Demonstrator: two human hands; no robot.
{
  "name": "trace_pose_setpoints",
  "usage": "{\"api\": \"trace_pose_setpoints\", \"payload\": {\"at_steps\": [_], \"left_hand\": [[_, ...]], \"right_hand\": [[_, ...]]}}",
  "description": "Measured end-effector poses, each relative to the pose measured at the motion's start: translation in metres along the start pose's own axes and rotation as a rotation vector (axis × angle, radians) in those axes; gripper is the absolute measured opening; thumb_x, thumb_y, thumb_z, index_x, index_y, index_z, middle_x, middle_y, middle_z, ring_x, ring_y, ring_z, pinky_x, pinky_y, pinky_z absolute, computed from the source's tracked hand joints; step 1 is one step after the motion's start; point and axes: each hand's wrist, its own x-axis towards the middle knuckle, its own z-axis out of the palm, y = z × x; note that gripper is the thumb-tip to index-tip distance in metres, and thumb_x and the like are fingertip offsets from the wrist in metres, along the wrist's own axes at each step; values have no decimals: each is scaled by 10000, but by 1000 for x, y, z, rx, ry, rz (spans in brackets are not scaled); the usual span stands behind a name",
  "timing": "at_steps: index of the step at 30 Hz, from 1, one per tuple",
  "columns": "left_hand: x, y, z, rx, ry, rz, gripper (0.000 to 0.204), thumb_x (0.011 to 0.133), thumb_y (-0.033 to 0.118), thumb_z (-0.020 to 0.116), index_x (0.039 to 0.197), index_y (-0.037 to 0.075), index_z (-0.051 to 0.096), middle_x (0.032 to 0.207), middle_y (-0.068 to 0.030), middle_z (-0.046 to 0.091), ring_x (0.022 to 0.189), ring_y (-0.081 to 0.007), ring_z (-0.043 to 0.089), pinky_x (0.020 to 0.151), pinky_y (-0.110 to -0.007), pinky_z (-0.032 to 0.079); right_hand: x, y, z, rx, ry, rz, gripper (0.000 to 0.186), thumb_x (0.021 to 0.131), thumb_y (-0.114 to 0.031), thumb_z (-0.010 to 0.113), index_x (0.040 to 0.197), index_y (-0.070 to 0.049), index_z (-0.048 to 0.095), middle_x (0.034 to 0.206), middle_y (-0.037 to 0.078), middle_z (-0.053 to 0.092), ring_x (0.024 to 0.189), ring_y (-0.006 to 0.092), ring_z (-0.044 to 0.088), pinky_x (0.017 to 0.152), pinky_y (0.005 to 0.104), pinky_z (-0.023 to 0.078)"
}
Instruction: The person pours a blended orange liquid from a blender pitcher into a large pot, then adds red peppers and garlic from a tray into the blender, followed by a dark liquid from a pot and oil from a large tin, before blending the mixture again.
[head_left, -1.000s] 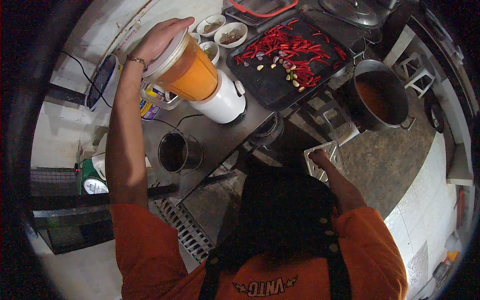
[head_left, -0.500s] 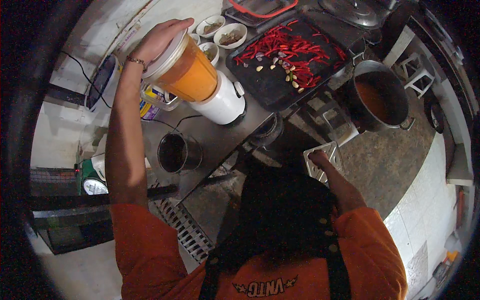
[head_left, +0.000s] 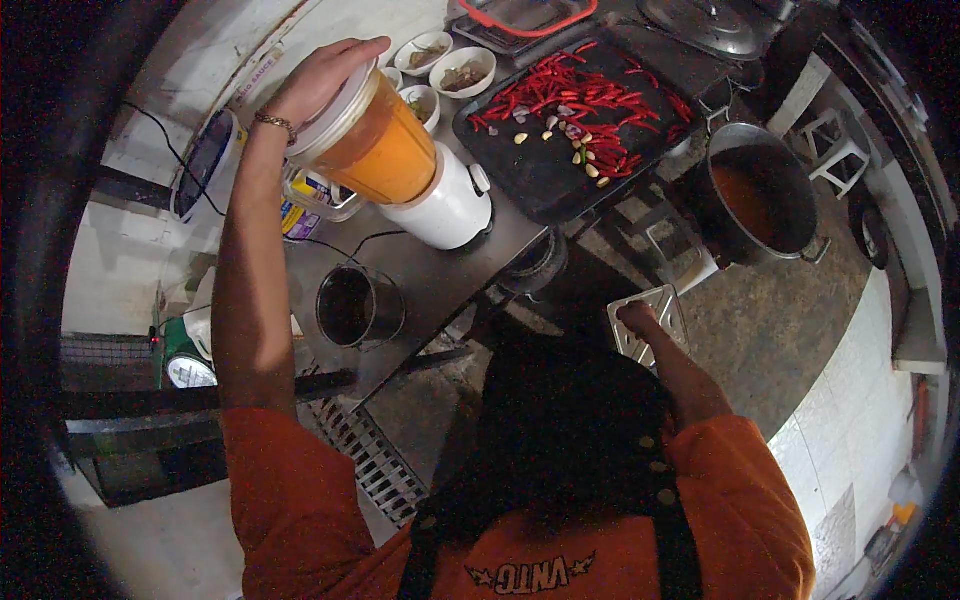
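Note:
My left hand [head_left: 322,76] presses flat on the lid of a blender jar [head_left: 378,147] full of orange liquid, which sits on a white blender base [head_left: 445,207] on the steel counter [head_left: 450,275]. My right hand [head_left: 636,318] hangs low at my side, above a metal perforated tray [head_left: 655,312]; its fingers look curled, and I cannot tell whether it holds anything. A dark tray [head_left: 560,165] of red chillies and garlic cloves lies right of the blender.
A steel cup [head_left: 352,308] stands on the counter's near end. Small bowls [head_left: 460,70] of spices sit behind the blender. A large pot [head_left: 760,200] with orange-red sauce stands on the floor at right. A floor drain grate [head_left: 365,465] lies below the counter.

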Motion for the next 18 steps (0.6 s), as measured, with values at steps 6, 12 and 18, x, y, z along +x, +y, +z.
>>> {"api": "trace_pose_setpoints", "payload": {"at_steps": [6, 12, 18], "left_hand": [[27, 31, 17, 154, -122, 66, 480, 871, 459, 480, 1133, 79, 612, 1064, -98, 631, 862, -181, 612, 800, -352, 483], [-5, 28, 6, 419, 8, -15, 660, 746, 666, 464, 1069, 123, 657, 1098, -155, 625, 999, -301, 606, 873, -411, 459], [-11, 27, 6, 388, -13, -152, 666, 713, 656, 502, 1070, 113, 653, 1093, -164, 623, 1009, -298, 603, 883, -380, 456]], "right_hand": [[95, 155, 22, -870, 258, -756, 248, 708, -211, 666, 927, -95, 654, 834, 156, 653, 779, 328, 640, 657, 458, 490], [89, 14, 41, -494, -4, -653, 220, 708, -188, 666, 912, -105, 658, 841, 157, 648, 805, 307, 637, 683, 451, 489], [102, -64, 56, -417, -75, -417, 212, 704, -199, 668, 890, -99, 656, 817, 157, 641, 782, 295, 634, 670, 440, 493]]}}
